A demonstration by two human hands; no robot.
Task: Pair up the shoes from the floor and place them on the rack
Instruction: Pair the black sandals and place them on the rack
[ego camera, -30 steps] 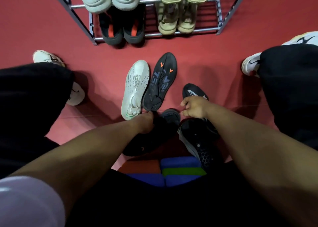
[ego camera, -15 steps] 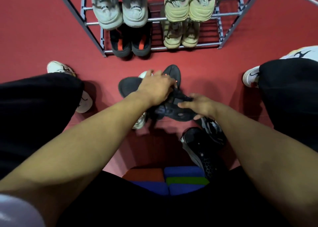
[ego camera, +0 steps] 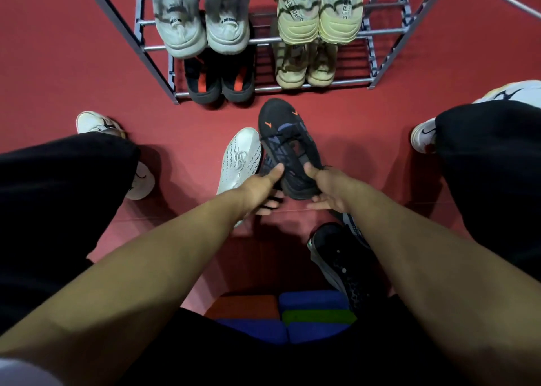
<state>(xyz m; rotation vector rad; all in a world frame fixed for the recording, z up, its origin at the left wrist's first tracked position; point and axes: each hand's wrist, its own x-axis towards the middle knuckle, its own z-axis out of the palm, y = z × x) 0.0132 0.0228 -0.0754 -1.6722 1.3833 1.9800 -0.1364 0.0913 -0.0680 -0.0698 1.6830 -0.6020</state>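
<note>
Hands [ego camera: 295, 189] around black shoe [ego camera: 292, 157]

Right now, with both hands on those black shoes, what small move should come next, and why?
Probably lift the black shoes forward toward the rack. The left hand and right hand seem to hold them together, soles up, just short of it. The four pairs there sit toward the left and middle; the bars at the right end look bare, so aim there.
</note>
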